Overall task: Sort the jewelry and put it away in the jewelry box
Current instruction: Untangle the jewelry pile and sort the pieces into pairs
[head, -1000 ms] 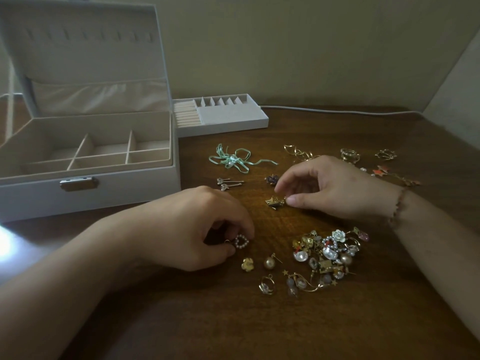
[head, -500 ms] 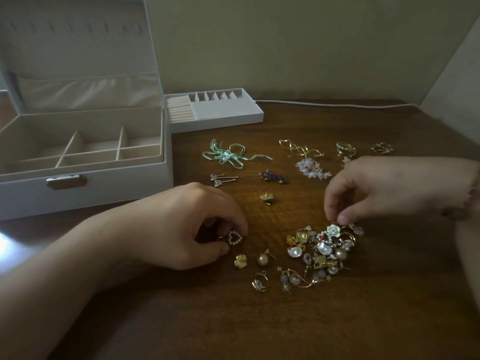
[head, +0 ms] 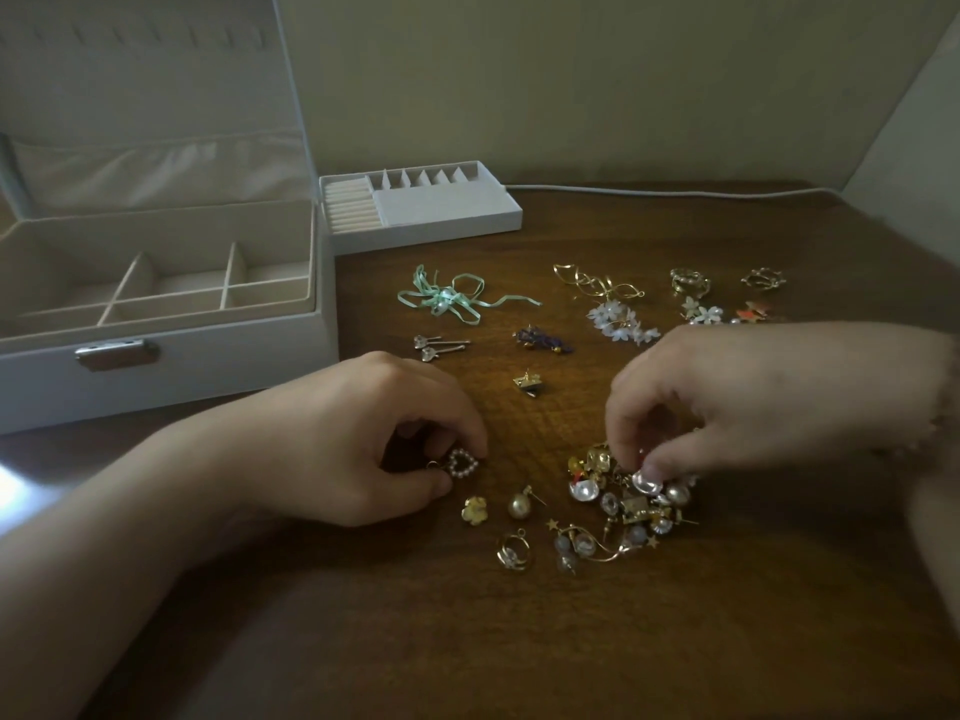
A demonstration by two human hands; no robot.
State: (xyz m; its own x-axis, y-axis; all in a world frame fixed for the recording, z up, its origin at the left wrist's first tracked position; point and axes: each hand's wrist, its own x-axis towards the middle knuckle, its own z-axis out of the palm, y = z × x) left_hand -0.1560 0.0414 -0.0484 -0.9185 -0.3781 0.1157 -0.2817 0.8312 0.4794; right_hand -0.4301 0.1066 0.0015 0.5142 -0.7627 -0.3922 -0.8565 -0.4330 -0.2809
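At lower centre of the frame the left hand point(head: 358, 439) rests on the wooden table point(head: 519, 641), thumb and forefinger curled to pinch a pearl heart earring point(head: 462, 464) that lies just off the fingertips. To its right, the right hand point(head: 753, 397) curls down over the jewelry pile point(head: 623, 504), its thumb and fingertips touching a shiny round piece point(head: 647, 481) at the pile's top edge; whether they grip it I cannot tell. The open jewelry box point(head: 171, 350) sits at upper left, its tray point(head: 431, 220) just beside it.
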